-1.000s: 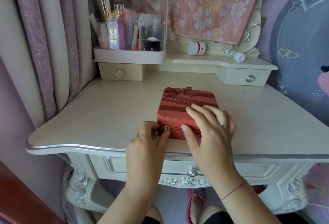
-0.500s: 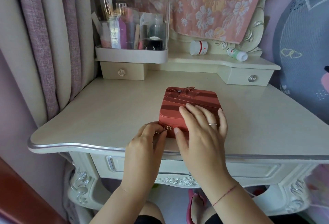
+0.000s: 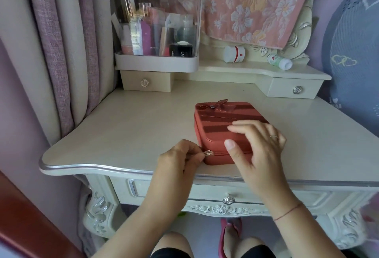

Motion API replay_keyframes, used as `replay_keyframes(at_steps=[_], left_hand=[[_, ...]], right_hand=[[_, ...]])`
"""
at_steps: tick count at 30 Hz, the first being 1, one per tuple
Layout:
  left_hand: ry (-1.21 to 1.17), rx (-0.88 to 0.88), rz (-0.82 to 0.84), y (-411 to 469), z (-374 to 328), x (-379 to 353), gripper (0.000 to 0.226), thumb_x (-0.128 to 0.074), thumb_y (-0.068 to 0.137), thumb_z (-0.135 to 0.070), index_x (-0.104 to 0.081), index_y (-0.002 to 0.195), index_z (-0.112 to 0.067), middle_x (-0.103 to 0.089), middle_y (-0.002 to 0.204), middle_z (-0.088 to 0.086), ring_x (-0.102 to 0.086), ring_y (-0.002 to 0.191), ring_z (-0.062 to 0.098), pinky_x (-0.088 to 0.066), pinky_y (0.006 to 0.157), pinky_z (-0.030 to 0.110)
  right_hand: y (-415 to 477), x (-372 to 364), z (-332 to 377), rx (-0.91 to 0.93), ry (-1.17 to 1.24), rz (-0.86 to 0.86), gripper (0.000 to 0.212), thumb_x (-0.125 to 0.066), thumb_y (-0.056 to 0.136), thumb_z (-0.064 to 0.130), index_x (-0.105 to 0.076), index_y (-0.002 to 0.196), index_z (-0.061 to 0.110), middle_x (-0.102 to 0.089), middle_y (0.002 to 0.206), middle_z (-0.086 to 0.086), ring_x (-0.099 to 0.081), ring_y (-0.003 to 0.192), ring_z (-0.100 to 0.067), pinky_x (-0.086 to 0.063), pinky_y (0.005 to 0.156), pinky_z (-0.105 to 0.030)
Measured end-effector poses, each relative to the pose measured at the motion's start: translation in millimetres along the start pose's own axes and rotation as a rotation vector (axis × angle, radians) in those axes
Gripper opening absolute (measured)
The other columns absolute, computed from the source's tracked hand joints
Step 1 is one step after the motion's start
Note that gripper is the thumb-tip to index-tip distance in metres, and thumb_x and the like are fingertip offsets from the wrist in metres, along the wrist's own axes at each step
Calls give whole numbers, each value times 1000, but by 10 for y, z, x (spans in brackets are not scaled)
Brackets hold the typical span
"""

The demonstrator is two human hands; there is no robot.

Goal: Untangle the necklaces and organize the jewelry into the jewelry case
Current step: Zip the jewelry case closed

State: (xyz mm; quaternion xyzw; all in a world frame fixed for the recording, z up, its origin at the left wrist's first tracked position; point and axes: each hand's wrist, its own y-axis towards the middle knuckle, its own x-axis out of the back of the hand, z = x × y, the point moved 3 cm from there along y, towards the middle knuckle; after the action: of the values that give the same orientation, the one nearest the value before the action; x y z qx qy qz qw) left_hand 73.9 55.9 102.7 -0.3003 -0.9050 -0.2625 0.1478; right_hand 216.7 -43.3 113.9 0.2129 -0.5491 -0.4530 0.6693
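Cream-coloured and glossy, the dressing-table surface (image 3: 133, 130) fills most of what I see from the head camera, with a mauve and beige curtain (image 3: 51, 42) hanging along its left side and a pink floral cloth (image 3: 246, 1) draped over the carved frame at the back. On the raised shelf behind stands a clear-lidded cosmetics organizer (image 3: 156, 32) packed with bottles and tubes; to its right a white jar (image 3: 233, 53) and a small bottle (image 3: 280, 62) lie on their sides, a little apart. The red striped jewelry case (image 3: 217, 126) sits on the surface near the front edge, a little right of centre, its lid down and a thin ribbon bow (image 3: 220, 106) on the far part of the lid. Of the two hands, the left hand (image 3: 176, 161) is at the case's near-left corner, thumb and forefinger pinched together on the metal zipper pull (image 3: 208, 152). The right hand (image 3: 256, 151) lies over the near right part of the lid with its fingers loosely extended and spread, thumb down in front of the case's front wall; I cannot tell whether the fingertips press on the lid or hang just above it, as they are slightly blurred. A ring (image 3: 273, 136) shows on one finger of that hand and a thin red thread bracelet (image 3: 287, 213) circles the wrist. Below the front edge I see a drawer knob (image 3: 228, 200)
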Motion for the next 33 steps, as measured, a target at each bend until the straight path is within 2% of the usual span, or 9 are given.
replay_keyframes(at_steps=[5, 10, 13, 16, 20, 23, 25, 28, 33], left_hand=[[-1, -26, -41, -105, -137, -284, 10, -67, 89, -13, -63, 81, -19, -69, 73, -10, -63, 69, 6, -48, 64, 23], [-23, 16, -11, -23, -116, -252, 13, -67, 89, -12, -63, 79, -19, -70, 70, -12, -64, 70, 2, -48, 63, 17], [-4, 43, -10, 73, -49, -146, 11, -68, 88, -15, -65, 79, -18, -69, 68, -6, -60, 67, 8, -46, 60, 20], [94, 30, -38, 280, 45, -77, 8, -69, 87, -16, -67, 79, -15, -63, 65, -10, -57, 63, 9, -40, 57, 15], [184, 51, -75, 687, 196, 46, 8, -70, 85, -16, -68, 77, -18, -61, 64, -12, -55, 62, 7, -38, 55, 9], [112, 116, -5, 997, 314, 104, 11, -72, 84, -12, -68, 74, -15, -68, 67, 2, -58, 58, 9, -44, 56, 19], [-25, 193, 48, 1143, 365, 112, 6, -73, 84, -6, -69, 80, -4, -68, 68, 11, -57, 54, 14, -50, 55, 23], [-121, 268, 74, 1279, 398, 69, 8, -74, 83, -3, -68, 82, 3, -63, 63, 10, -55, 48, 13, -51, 49, 16], [-187, 302, 55, 1319, 435, -33, 13, -72, 84, -4, -66, 73, -7, -63, 65, 8, -58, 54, 14, -54, 55, 19]], right_hand=[[61, -11, -3, -72, -156, 31, 63, -42, 82, 72, -62, 101, 15, -61, 107, 1, -56, 106, -24, -24, 110, -51], [43, -47, 20, -82, -156, -52, 43, -55, 80, 53, -68, 97, 16, -66, 106, -1, -59, 104, -23, -29, 110, -45], [43, -47, 13, -67, -157, -65, 40, -57, 79, 50, -69, 94, 15, -67, 105, -1, -60, 102, -24, -32, 107, -46], [59, -49, -5, -47, -122, -80, 38, -59, 77, 48, -70, 91, 15, -68, 102, 1, -61, 98, -24, -36, 98, -43], [71, -53, -18, -25, -83, -102, 36, -60, 76, 47, -70, 87, 14, -68, 98, 2, -59, 95, -24, -31, 91, -35], [78, -47, -15, -11, -49, -102, 34, -61, 76, 46, -69, 86, 15, -68, 97, 4, -59, 94, -23, -30, 90, -35], [80, -46, -14, -5, -30, -103, 32, -62, 76, 45, -68, 85, 15, -68, 97, 6, -60, 93, -22, -30, 90, -35], [76, -49, -18, -7, -20, -102, 32, -61, 76, 45, -68, 85, 16, -68, 97, 6, -59, 94, -21, -29, 91, -33], [69, -45, -25, -10, -23, -62, 35, -59, 79, 48, -68, 89, 16, -67, 100, 6, -58, 97, -18, -30, 93, -34]])
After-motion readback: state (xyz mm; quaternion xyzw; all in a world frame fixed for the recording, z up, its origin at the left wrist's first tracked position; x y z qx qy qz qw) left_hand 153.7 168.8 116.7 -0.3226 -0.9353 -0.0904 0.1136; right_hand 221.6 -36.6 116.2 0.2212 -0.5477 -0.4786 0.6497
